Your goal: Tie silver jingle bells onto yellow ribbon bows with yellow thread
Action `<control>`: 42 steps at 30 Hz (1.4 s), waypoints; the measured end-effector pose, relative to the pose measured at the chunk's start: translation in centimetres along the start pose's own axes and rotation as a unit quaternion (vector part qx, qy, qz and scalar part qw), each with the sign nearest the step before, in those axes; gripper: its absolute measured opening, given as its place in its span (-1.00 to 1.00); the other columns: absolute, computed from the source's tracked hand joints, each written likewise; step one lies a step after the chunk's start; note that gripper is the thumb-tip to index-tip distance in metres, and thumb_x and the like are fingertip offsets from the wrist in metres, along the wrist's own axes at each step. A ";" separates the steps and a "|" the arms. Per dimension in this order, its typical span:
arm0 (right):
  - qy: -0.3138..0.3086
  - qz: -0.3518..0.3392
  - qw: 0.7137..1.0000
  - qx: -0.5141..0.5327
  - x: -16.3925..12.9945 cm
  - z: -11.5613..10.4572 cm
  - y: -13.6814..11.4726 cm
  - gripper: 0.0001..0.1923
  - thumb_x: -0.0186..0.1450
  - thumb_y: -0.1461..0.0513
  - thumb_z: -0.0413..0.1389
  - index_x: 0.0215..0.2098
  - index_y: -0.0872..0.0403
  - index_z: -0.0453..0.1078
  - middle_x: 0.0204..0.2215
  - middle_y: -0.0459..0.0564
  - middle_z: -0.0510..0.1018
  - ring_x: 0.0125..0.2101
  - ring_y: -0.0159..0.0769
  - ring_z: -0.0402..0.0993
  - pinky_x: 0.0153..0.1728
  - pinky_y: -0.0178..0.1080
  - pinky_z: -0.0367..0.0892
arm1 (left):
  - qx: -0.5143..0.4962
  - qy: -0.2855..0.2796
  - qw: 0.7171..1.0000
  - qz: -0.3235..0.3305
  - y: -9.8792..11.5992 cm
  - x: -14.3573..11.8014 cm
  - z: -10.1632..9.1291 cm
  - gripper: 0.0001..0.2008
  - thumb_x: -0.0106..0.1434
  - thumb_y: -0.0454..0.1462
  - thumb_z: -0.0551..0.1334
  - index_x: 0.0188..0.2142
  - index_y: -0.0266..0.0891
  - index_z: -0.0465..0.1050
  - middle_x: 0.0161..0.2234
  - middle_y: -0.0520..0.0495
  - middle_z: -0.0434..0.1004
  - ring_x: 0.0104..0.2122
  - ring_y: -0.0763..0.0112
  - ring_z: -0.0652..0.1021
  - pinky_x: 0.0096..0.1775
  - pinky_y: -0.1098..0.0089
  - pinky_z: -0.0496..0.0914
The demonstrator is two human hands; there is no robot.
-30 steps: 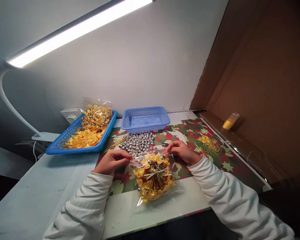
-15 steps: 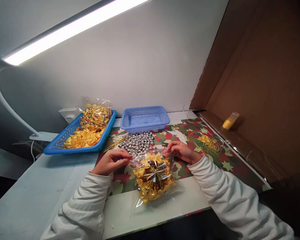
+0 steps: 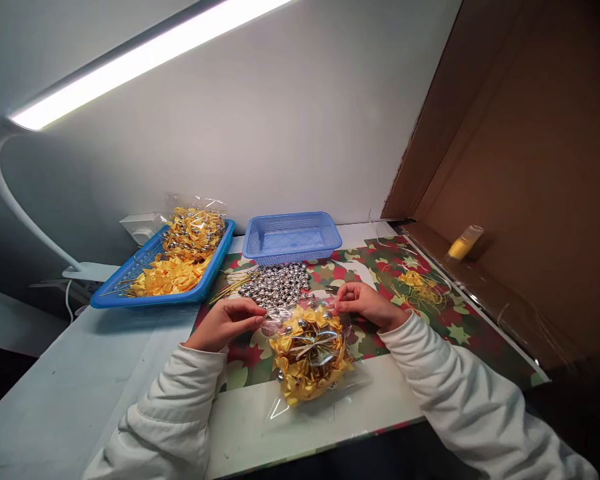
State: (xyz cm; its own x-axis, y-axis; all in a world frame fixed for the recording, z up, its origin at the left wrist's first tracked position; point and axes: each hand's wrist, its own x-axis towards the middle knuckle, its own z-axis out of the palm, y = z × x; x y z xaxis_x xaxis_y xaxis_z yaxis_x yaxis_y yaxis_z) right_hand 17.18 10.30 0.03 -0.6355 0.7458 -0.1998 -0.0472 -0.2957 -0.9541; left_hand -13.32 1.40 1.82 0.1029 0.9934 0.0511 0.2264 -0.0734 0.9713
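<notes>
My left hand (image 3: 229, 321) pinches the left end of the mouth of a clear plastic bag (image 3: 310, 357), and my right hand (image 3: 363, 303) pinches the right end, fingers closed on the film. The bag lies flat near the front edge of the table (image 3: 80, 387), half on the patterned mat (image 3: 450, 313) and half on bare white top, its mouth turned away from me. It is stuffed with yellow ribbon bows (image 3: 307, 350) and small silver bells on gold cord.

I judge the bag light and soft. The film looks thin and slippery, so it will crumple and slide rather than hold a shape, and the bows inside can shift or spill through the mouth if it tips. The two top corners, where I have it, seem the best hold; gripping the bulging middle would crush the bows.

Just beyond the bag a heap of loose silver bells (image 3: 276, 285) sits on the mat; they would roll at a nudge. Behind them, against the wall, stands an empty blue basket (image 3: 291, 238). At the back left a blue tray (image 3: 163, 273) holds more bows and another filled bag. Loose gold cord (image 3: 417, 285) lies to my right, a cardboard panel (image 3: 520, 167) closes off that side, and a lamp bar (image 3: 145, 60) glows overhead.
</notes>
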 end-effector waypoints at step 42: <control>0.072 -0.505 0.781 -0.360 -7.1 11.1 -5.1 -0.87 0.31 0.24 0.12 -0.36 -0.01 0.50 -0.52 -0.06 0.51 -0.53 -0.40 0.37 -0.48 -0.30 0.30 | -0.438 0.032 0.888 -0.138 4.2 -3.6 10.2 -0.40 0.18 0.19 0.01 -0.04 -0.13 0.45 -0.02 -0.22 0.51 -0.02 0.03 0.50 -0.08 0.08 0.41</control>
State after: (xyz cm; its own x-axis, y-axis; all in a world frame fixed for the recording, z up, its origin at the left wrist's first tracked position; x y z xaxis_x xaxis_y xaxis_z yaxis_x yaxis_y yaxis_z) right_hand 13.37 -0.14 8.78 -0.4590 0.4561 0.7624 0.0108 0.8609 -0.5086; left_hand -2.91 -3.42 3.34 0.0987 0.9679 -0.2310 -0.6087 0.2424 0.7555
